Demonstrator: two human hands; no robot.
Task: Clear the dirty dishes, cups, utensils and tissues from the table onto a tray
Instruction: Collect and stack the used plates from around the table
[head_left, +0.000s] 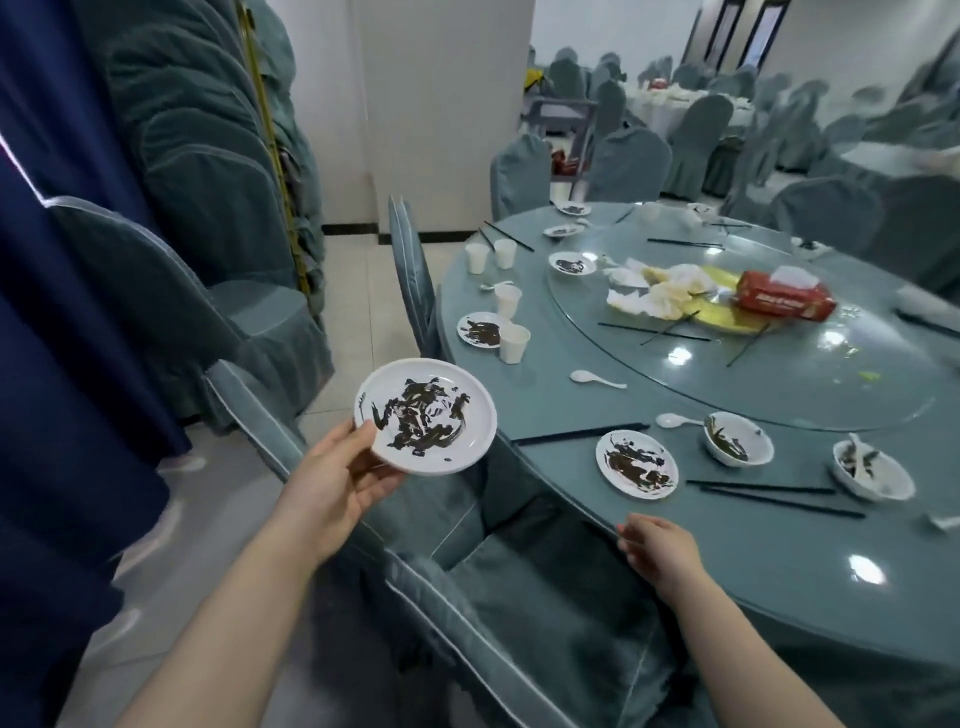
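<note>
A round white plate (426, 415) smeared with dark sauce is held off the table, above a chair seat.

The left hand (337, 480) grips the glossy, shallow plate at its near rim, thumb on top and fingers curled beneath, keeping it roughly level beside the round table with its smooth grey-green top (779, 571). The right hand (660, 551) holds nothing; its fingers are loosely bent at the table's near edge. On the table lie a second sauce-streaked white plate (637, 464), two small white bowls (737, 437) with dark residue, thin black chopsticks (579, 434), a white ceramic spoon (596, 378) and plain white paper cups (514, 343). A glass turntable (779, 384) in the middle carries crumpled white tissues (649, 291) and a red cardboard tissue box (782, 301). Chairs draped in soft grey-green fabric (519, 613) stand around the table.
</note>
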